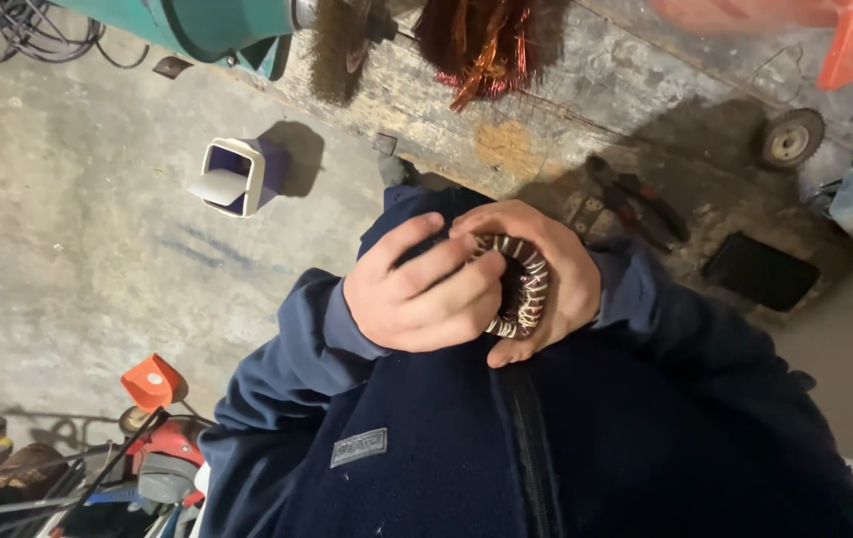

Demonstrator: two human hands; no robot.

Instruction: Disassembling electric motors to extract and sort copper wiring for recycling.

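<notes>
Wound ring coil (518,287), held at chest over navy jacket (466,438): left grip (424,289) and right grip (556,274) both closed around it; pliers (635,204) near desk (546,110) edge; bare floor (78,249) leftward.

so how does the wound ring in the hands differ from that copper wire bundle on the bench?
The wound ring is a tight loop, dark with pale bands wrapped evenly around it; the copper wire bundle is a loose reddish tangle of splayed strands. The ring is gripped by the left hand and right hand; the bundle lies unheld on the workbench.
</notes>
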